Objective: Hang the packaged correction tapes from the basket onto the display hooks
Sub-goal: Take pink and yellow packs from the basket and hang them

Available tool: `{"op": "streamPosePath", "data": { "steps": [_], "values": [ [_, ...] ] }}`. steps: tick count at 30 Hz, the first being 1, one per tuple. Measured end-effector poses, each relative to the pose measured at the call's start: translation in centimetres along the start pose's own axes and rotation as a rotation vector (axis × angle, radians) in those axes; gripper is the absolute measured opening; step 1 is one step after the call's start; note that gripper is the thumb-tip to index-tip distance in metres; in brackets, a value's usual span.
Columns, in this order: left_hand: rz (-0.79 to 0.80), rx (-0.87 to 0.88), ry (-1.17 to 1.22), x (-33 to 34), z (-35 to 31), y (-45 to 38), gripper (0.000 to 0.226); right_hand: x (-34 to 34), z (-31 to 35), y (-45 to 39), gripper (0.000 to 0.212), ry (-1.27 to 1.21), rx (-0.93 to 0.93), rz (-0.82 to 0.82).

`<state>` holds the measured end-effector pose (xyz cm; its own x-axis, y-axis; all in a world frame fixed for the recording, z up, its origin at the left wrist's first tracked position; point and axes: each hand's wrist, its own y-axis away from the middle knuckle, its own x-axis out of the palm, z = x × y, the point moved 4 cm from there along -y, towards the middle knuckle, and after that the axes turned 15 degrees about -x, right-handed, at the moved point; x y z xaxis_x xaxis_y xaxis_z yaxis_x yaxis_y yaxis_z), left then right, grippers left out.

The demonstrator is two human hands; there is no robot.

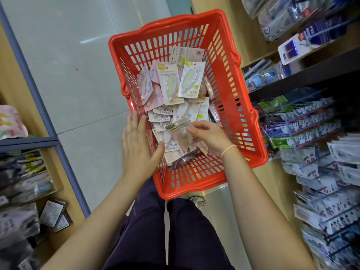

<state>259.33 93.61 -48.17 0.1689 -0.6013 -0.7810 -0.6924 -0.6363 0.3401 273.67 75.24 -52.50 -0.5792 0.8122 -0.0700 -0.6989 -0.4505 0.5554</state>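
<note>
Red basket (229, 78) of packaged correction tapes (175, 90), both hands at its near end.

Contents: carded tapes heaped loosely along the basket's middle and near end, several marked "Campus", two green-striped packs lying on top toward the far end. Right hand (210, 139), fingers curled, pinches one clear-fronted pack (181, 131) lifted just above the heap. Left hand (136, 145), fingers straight, lies flat against the basket's near-left rim, thumb touching the heap. Display hooks (303, 121) stand at right, crowded with hung packets, probably stationery; labels blurred.
</note>
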Motion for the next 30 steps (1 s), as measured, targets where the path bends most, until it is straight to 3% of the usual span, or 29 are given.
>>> {"op": "streamPosePath", "data": {
  "steps": [3, 9, 13, 16, 17, 21, 24, 27, 30],
  "values": [
    [-0.022, -0.041, 0.036, -1.0, -0.6, -2.4, 0.089, 1.1, 0.8, -2.2, 0.011, -0.056, 0.022, -0.089],
    [-0.035, -0.064, 0.055, -1.7, -0.2, -3.9, 0.093, 2.6, 1.9, -6.1, 0.002, -0.139, 0.067, -0.237],
    [-0.094, -0.107, 0.082, -2.8, -0.7, -7.1, 0.095, 3.0, 3.8, -9.0, 0.012, -0.117, -0.013, -0.368],
    [-0.061, -0.132, 0.118, -2.6, -1.5, -9.8, 0.101, 3.7, 6.0, -11.7, 0.003, -0.029, -0.077, -0.410],
    [-0.046, -0.140, 0.137, -2.4, -1.6, -10.4, 0.103, 4.1, 6.5, -12.6, 0.008, 0.035, -0.097, -0.391],
    [-0.030, -0.167, 0.201, -1.4, -0.9, -10.6, 0.097, 5.9, 7.7, -14.5, 0.060, 0.413, -0.113, -0.174],
    [-0.028, -0.164, 0.202, -1.4, -0.4, -10.4, 0.094, 6.8, 8.1, -15.1, 0.083, 0.669, -0.162, -0.106],
    [0.016, -0.137, 0.148, -1.5, -0.1, -10.3, 0.093, 6.8, 7.8, -15.5, 0.106, 0.678, -0.084, -0.109],
    [0.054, -0.116, 0.120, -1.6, 0.6, -10.2, 0.087, 6.4, 7.9, -15.8, 0.114, 0.612, 0.008, -0.107]
  ]
}}
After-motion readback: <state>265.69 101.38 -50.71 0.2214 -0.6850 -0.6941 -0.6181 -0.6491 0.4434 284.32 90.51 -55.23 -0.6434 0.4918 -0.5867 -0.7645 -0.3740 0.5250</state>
